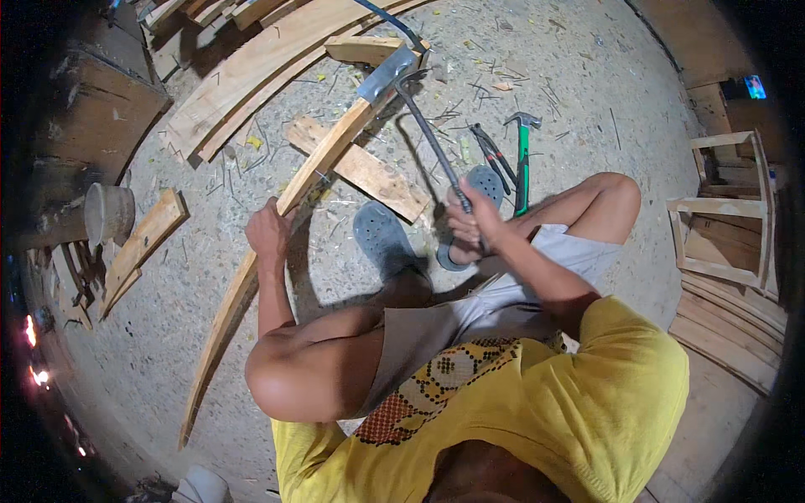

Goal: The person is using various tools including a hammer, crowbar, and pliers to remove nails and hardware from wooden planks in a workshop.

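Observation:
My left hand point(268, 230) grips a long wooden plank point(251, 277) that runs from the lower left up toward the top middle. My right hand point(471, 220) is closed on the lower end of a dark metal crowbar point(428, 138). The bar's curved head meets the plank's far end next to a grey metal plate point(384, 75). A shorter board point(360, 168) lies crosswise under the plank. My feet in grey clogs point(381, 239) rest on the concrete floor point(587, 101) beside it.
A green-handled hammer point(522, 163) and dark pliers point(493, 155) lie on the floor beyond my right hand, among scattered nails. Long planks point(251, 71) are stacked top left. A metal cup point(107, 211) stands left. Wooden frames point(725, 218) and boards sit right.

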